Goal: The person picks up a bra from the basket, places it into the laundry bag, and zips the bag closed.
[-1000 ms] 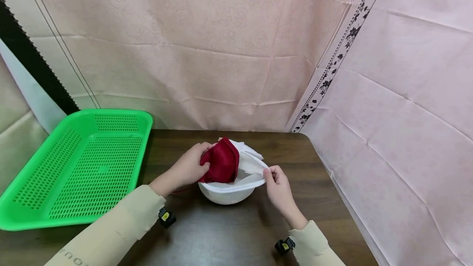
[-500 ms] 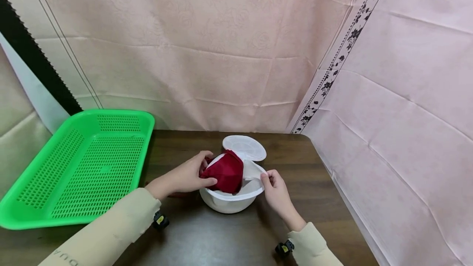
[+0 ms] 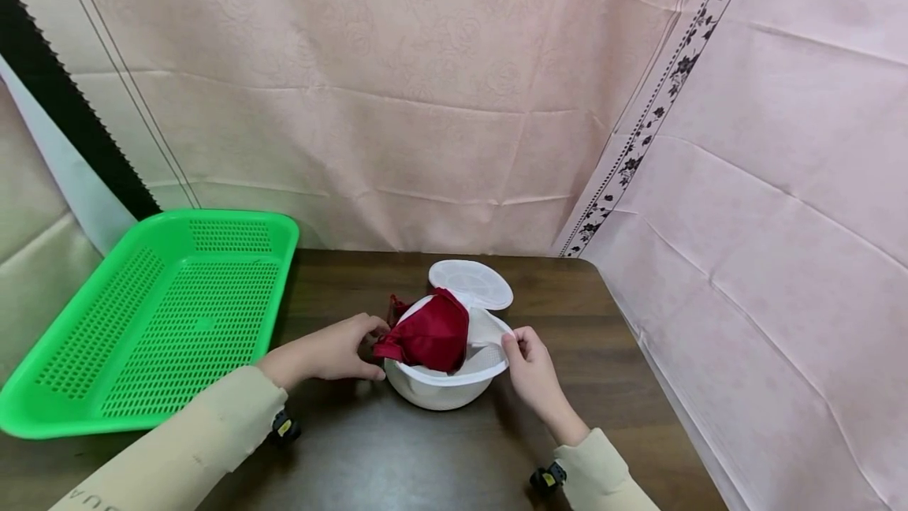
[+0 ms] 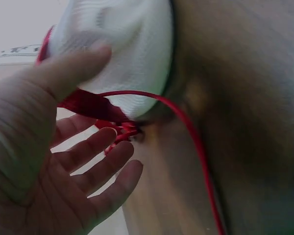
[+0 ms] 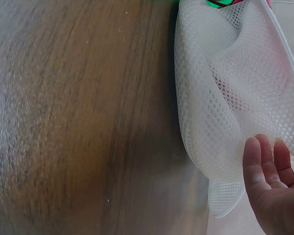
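A white mesh laundry bag [image 3: 436, 395] stands on the table with its round lid flap [image 3: 474, 282] folded back behind it. A red bra [image 3: 434, 335] lies in its mouth, the cup upward, with part of it draping over the left rim. My right hand [image 3: 530, 369] pinches the bag's right rim between thumb and fingers. At the bag's left side is my left hand [image 3: 347, 349], fingers loosely spread and holding nothing. In the left wrist view a thin red strap [image 4: 186, 125] trails from the bag past the spread fingers [image 4: 115, 183].
A green perforated plastic basket [image 3: 287, 259] sits on the left of the brown wooden table [image 3: 383, 464]. Light patterned curtains [image 3: 426, 101] hang along the back and right side of the table.
My left hand has let go of the red bra and moved left and down. The lid flap now lies flatter behind the bag. My right hand keeps its pinch on the rim.
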Tool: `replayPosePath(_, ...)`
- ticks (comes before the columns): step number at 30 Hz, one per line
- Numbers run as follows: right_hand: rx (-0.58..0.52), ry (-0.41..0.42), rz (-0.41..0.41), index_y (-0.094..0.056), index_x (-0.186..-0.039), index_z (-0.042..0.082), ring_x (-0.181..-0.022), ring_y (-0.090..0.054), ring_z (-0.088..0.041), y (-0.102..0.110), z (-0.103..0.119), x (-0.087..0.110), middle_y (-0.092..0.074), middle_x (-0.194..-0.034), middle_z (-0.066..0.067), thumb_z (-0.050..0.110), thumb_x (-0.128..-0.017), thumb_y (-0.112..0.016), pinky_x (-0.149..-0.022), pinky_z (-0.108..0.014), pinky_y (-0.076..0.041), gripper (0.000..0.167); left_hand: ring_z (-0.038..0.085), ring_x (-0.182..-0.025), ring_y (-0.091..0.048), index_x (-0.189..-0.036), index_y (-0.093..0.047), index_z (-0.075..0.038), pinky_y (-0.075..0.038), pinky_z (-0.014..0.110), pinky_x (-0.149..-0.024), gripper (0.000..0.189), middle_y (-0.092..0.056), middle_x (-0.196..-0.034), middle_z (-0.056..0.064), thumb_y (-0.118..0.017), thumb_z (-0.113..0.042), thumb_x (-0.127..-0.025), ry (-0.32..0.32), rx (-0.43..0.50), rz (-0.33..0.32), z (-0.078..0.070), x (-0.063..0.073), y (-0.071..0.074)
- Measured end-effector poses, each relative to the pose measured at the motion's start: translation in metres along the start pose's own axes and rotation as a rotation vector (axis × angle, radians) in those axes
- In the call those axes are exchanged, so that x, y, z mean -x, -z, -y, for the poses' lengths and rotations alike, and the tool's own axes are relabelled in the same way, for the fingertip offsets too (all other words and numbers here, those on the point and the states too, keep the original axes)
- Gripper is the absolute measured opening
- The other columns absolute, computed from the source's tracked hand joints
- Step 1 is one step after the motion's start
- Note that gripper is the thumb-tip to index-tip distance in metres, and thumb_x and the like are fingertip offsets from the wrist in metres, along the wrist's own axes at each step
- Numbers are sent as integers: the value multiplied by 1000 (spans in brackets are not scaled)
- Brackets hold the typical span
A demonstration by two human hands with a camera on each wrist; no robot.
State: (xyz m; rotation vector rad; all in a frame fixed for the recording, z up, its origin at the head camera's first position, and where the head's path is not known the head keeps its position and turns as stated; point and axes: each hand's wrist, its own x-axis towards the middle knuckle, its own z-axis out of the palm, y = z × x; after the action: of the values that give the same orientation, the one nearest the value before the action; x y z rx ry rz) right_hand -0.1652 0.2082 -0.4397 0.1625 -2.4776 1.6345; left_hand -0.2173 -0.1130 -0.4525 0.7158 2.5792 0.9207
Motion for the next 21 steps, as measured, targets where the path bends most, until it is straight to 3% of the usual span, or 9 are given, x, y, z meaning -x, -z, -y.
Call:
replayPosePath(4, 2, 1, 0, -53, -90, -6, -68, -52, -18, 0, -1, 0, -56, -77, -21, 4, -98, -53, -60, -24, -40, 13, 17, -93, -60, -107, -65, -15, -49, 38, -82, 29, -60, -97, -2, -77, -20, -81, -23, -43, -14, 5, -1, -3)
replayPosePath(7, 4, -1, -1, -53, -89, -6, -68, -52, -19, 0, -2, 0, -57, -77, -22, 3, -98, -53, -60, -24, -40, 13, 14, -84, -60, -99, -66, -18, -50, 36, -75, 17, -61, -90, -3, -73, -15, -84, -30, -12, -10, 6, -1, -4)
replayPosePath(14, 22, -2, -10, -53, -88, -5, -67, -50, -17, 0, -3, 0, -55, -76, -20, 3, -98, -53, -60, -24, -40, 12, 12, -81, -58, -91, -66, -21, -49, 32, -72, 11, -59, -87, -5, -71, -14, -85, -73, 6, -26, 7, 1, -5)
replayPosePath(18, 31, 1, -11, -53, -88, -5, -66, -50, -16, 0, -3, 0, -55, -74, -17, 3, -98, -54, -60, -24, -40, 12, 12, -76, -55, -87, -68, -18, -48, 31, -68, 10, -56, -84, -6, -69, -9, -86, -97, -21, -85, 7, 1, -2)
replayPosePath(21, 35, -2, -6, -53, -89, -4, -66, -50, -15, 0, -2, 1, -55, -75, -16, 4, -98, -54, -60, -24, -40, 12, 12, -75, -54, -85, -68, -16, -48, 30, -67, 8, -55, -82, -5, -67, -7, -85, -85, -44, -165, 8, 0, 1)
